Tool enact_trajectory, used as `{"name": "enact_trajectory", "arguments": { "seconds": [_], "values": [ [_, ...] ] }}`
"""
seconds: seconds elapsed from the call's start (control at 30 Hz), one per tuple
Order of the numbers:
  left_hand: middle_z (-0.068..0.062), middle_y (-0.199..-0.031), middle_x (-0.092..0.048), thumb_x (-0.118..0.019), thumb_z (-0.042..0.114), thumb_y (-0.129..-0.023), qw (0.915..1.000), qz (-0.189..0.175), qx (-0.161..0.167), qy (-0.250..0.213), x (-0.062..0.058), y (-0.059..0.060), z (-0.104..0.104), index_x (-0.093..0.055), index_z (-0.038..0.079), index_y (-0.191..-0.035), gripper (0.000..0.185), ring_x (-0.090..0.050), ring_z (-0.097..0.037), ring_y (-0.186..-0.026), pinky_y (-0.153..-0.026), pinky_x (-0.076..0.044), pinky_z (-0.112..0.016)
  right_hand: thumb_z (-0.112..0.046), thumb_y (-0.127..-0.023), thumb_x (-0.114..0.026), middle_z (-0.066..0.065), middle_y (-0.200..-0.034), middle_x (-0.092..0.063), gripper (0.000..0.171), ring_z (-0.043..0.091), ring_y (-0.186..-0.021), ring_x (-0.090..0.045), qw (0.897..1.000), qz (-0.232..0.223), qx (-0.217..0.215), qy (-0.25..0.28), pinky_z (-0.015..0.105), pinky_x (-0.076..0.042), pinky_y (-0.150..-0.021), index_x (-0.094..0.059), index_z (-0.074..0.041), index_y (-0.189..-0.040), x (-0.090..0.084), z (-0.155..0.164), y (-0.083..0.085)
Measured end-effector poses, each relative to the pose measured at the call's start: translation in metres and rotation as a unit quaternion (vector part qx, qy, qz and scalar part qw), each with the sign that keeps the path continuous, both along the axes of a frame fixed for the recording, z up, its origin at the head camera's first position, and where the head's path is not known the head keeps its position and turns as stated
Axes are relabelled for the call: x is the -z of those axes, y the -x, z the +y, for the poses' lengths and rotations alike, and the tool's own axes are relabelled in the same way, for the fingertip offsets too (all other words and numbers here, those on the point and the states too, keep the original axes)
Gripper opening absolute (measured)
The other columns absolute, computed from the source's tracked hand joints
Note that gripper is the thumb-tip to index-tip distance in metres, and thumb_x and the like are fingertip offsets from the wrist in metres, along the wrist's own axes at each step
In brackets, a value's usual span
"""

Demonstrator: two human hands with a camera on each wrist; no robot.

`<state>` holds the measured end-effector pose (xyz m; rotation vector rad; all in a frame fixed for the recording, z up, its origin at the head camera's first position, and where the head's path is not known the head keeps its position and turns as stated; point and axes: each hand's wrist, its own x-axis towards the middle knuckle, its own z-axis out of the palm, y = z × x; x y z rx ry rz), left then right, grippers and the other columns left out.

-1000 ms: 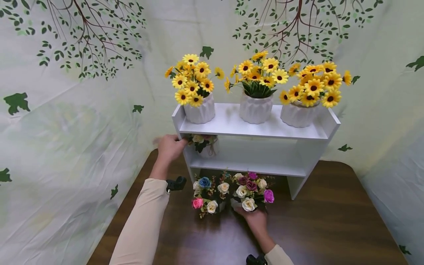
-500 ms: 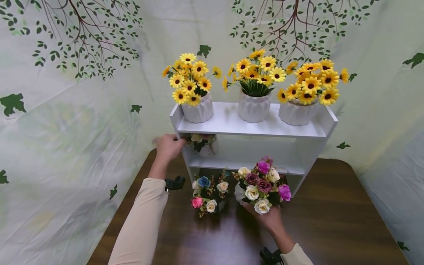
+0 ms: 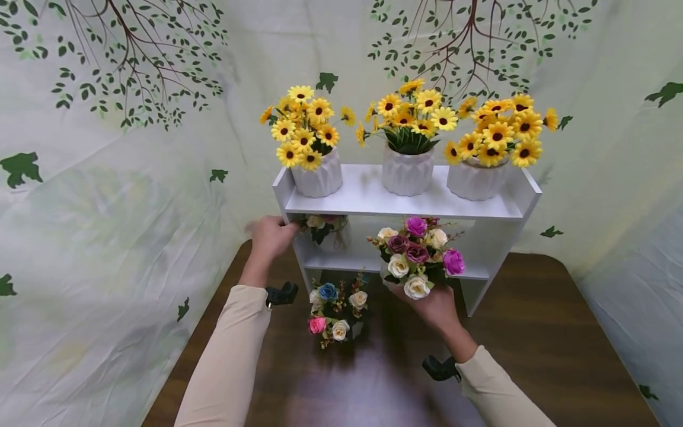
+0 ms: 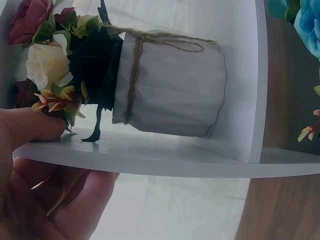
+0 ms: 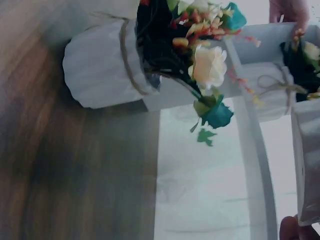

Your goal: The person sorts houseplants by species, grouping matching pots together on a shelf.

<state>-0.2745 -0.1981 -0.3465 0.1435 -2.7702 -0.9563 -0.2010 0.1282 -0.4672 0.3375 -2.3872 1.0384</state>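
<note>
My left hand [image 3: 272, 237] grips the left side panel of a white two-tier shelf [image 3: 354, 206]. In the left wrist view the thumb lies inside the panel [image 4: 150, 157] and the fingers outside. Beside it, on the middle board, stands a flower pot wrapped in white with a twine bow [image 4: 172, 82]. My right hand [image 3: 436, 305] holds a pot of purple and cream roses [image 3: 416, 254] in front of the middle board, slightly tilted. That pot's white wall [image 5: 311, 162] shows at the right wrist view's edge, with fingertips on it.
A pot of blue, pink and cream roses [image 3: 339, 309] stands on the dark wooden table [image 3: 560, 350], before the shelf's lower opening. Three white pots of yellow daisies, including a middle one [image 3: 408, 172], line the top board. A leaf-printed cloth [image 3: 133, 196] hangs behind.
My right hand has lifted the pot of purple and cream roses from the table, up and rightward, to the middle board's height. The left hand keeps its grip on the panel.
</note>
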Motion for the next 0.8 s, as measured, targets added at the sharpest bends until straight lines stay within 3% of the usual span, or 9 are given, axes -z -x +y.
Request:
{"name": "enact_trajectory", "arguments": {
  "seconds": [0.13, 0.27, 0.5, 0.57, 0.67, 0.7, 0.8],
  "values": [
    [0.001, -0.052, -0.049, -0.056, 0.025, -0.086, 1.0000, -0.004, -0.002, -0.003, -0.001, -0.001, -0.002, -0.051, 0.009, -0.057, 0.033, -0.052, -0.031, -0.071, -0.109, -0.018, -0.066, -0.033, -0.071, -0.084, 0.019, -0.117, -0.071, 0.075, 0.035, -0.111, -0.066, 0.999, -0.050, 0.014, 0.005, 0.052, -0.054, -0.085, -0.055, 0.002, -0.130, -0.006, -0.006, 0.019],
    [0.000, -0.053, -0.051, -0.057, 0.025, -0.086, 1.0000, -0.008, -0.003, 0.004, -0.001, -0.002, -0.003, -0.052, 0.009, -0.059, 0.032, -0.053, -0.032, -0.071, -0.109, -0.019, -0.066, -0.036, -0.068, -0.087, 0.018, -0.129, -0.066, 0.089, 0.032, -0.122, -0.062, 0.998, -0.052, 0.021, 0.019, 0.050, -0.052, -0.092, -0.049, 0.001, -0.139, -0.009, -0.012, 0.028],
    [0.001, -0.052, -0.048, -0.056, 0.026, -0.088, 0.9998, -0.010, 0.003, 0.015, -0.002, 0.002, 0.000, -0.052, 0.008, -0.059, 0.034, -0.054, -0.031, -0.071, -0.111, -0.016, -0.068, -0.044, -0.069, -0.083, 0.015, -0.117, -0.072, 0.078, 0.032, -0.108, -0.068, 0.997, -0.032, 0.047, -0.054, 0.049, -0.055, -0.077, -0.058, -0.001, -0.131, -0.018, -0.021, 0.032],
    [0.000, -0.052, -0.050, -0.057, 0.026, -0.088, 0.9998, -0.010, 0.003, 0.019, -0.002, 0.002, 0.000, -0.053, 0.008, -0.059, 0.034, -0.055, -0.032, -0.072, -0.110, -0.017, -0.068, -0.044, -0.071, -0.081, 0.015, -0.116, -0.073, 0.076, 0.031, -0.106, -0.068, 0.996, -0.046, 0.046, -0.061, 0.048, -0.055, -0.076, -0.058, -0.002, -0.131, -0.021, -0.024, 0.034],
    [-0.002, -0.053, -0.053, -0.057, 0.026, -0.087, 0.9997, -0.011, 0.004, 0.022, -0.001, 0.002, -0.001, -0.054, 0.007, -0.060, 0.034, -0.056, -0.033, -0.072, -0.109, -0.017, -0.067, -0.043, -0.073, -0.080, 0.015, -0.097, -0.075, 0.065, 0.032, -0.089, -0.071, 0.993, -0.045, 0.048, -0.096, 0.048, -0.055, -0.067, -0.064, 0.000, -0.120, -0.024, -0.027, 0.038],
    [-0.002, -0.054, -0.054, -0.057, 0.026, -0.087, 0.9997, -0.011, 0.005, 0.021, -0.001, 0.003, -0.001, -0.055, 0.007, -0.060, 0.033, -0.056, -0.033, -0.072, -0.109, -0.018, -0.067, -0.043, -0.074, -0.080, 0.016, -0.093, -0.074, 0.063, 0.033, -0.087, -0.070, 0.993, -0.045, 0.046, -0.103, 0.049, -0.055, -0.066, -0.064, 0.001, -0.117, -0.025, -0.028, 0.039],
    [-0.002, -0.054, -0.053, -0.057, 0.026, -0.087, 0.9998, -0.010, 0.005, 0.015, -0.001, 0.003, -0.001, -0.055, 0.007, -0.060, 0.033, -0.054, -0.032, -0.071, -0.108, -0.019, -0.065, -0.038, -0.074, -0.081, 0.019, -0.100, -0.071, 0.063, 0.036, -0.095, -0.068, 0.992, -0.026, 0.030, -0.119, 0.051, -0.054, -0.073, -0.062, 0.004, -0.117, -0.028, -0.029, 0.045]
  ]
}}
